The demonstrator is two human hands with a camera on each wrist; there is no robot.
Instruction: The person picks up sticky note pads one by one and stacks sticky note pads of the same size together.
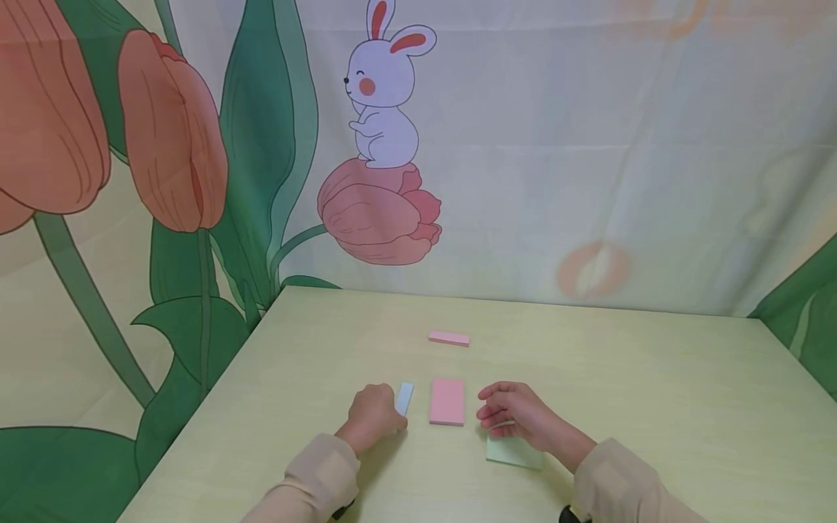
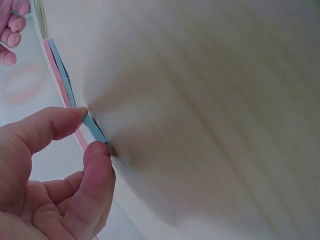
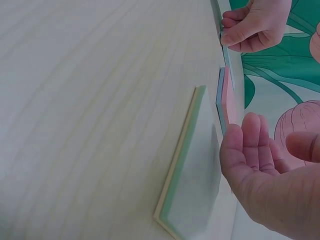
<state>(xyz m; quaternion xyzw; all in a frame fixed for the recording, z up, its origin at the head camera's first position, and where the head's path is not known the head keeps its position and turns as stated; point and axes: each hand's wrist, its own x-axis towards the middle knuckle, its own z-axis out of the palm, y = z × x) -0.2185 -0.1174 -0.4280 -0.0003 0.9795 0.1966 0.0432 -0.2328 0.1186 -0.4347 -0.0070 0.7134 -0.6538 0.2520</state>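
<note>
My left hand (image 1: 375, 415) pinches a narrow light-blue strip (image 1: 405, 399) between thumb and fingers, low over the table; the left wrist view shows the blue strip (image 2: 95, 129) at the fingertips. Just right of it lies a pink rectangular pad (image 1: 447, 402), which has a blue layer under the pink in the wrist views. My right hand (image 1: 516, 415) hovers with loosely bent fingers and holds nothing. Beneath it is a pale green pad (image 1: 514, 452), partly hidden by the hand; from the right wrist, this green pad (image 3: 192, 165) shows a cream lower layer.
A slim pink strip (image 1: 449, 339) lies farther back on the pale wooden table (image 1: 621, 378). Behind the table's far edge hangs a cloth (image 1: 523, 145) printed with tulips and a rabbit.
</note>
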